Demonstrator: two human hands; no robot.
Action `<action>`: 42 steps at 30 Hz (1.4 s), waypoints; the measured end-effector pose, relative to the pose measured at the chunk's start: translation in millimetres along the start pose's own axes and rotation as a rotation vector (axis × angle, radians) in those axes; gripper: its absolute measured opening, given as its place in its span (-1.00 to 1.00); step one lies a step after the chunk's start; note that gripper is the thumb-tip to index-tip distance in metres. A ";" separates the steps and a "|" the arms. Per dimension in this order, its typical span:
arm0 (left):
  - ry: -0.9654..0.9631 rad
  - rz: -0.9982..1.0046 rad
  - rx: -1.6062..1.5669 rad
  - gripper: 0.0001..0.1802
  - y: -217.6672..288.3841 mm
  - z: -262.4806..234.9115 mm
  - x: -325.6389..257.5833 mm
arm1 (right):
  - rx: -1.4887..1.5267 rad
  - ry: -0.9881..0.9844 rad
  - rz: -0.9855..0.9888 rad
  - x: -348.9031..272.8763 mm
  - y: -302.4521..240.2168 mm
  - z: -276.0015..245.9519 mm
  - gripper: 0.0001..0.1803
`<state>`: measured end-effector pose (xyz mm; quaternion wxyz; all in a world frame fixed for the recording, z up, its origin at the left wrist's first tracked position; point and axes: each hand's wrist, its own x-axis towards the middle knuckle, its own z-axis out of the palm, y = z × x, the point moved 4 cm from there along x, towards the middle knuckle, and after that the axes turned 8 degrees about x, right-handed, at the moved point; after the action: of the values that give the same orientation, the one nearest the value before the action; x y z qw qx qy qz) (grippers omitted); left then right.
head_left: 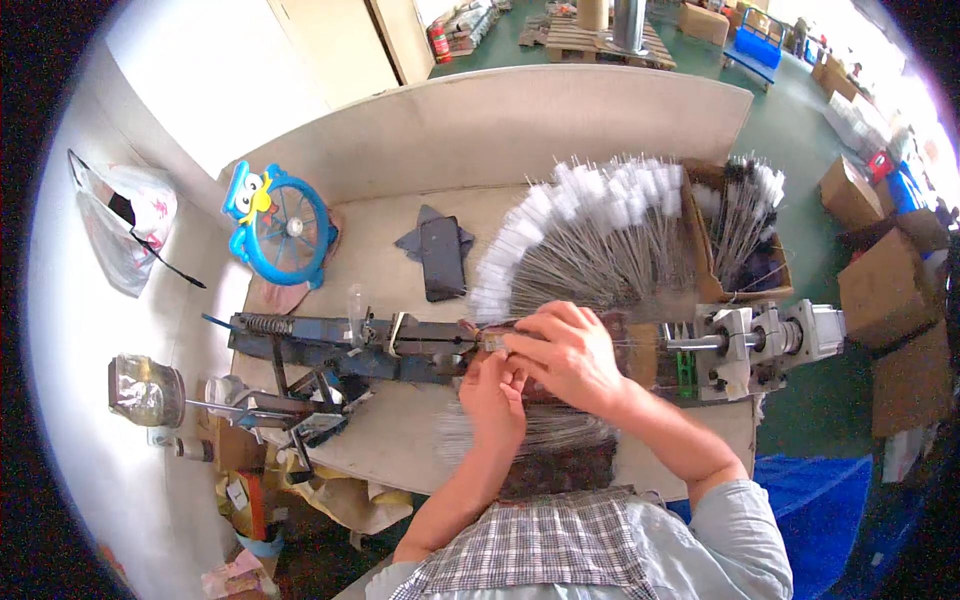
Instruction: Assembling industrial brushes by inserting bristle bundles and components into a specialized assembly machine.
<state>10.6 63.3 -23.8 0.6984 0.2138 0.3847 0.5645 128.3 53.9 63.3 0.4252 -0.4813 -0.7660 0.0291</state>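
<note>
Both hands meet at the middle of a long dark bench machine that lies across the table. My right hand reaches over from the right, its fingers bent and pinched together at a small pale piece on the machine. Just below it, my left hand is closed, thumb and fingertips pressed up against the same spot. What either hand pinches is too small and covered to name. Behind the hands, many thin wire brushes with white bristle ends lie fanned out. A bundle of thin wires lies near my lap.
A metal chuck and motor unit sits at the machine's right end. A carton of brushes stands behind it. On the table are a phone and a blue cartoon-shaped fan. A low panel borders the far side; cartons stand right.
</note>
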 end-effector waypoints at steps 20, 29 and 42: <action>0.019 -0.042 -0.089 -0.90 1.7 0.5 -4.5 | -0.011 0.011 0.019 -4.2 -2.8 5.4 -0.73; 0.017 0.000 -0.050 -0.87 1.3 0.1 -2.6 | 0.004 -0.009 0.019 -5.7 -0.8 2.6 -0.73; 0.028 -0.068 -0.093 -0.87 0.7 0.5 0.9 | 0.019 0.026 0.046 -5.2 1.5 -1.2 -0.74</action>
<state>10.7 64.4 -23.2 0.7207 0.1601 0.3749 0.5607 131.1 50.3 60.1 0.4390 -0.4951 -0.7487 0.0400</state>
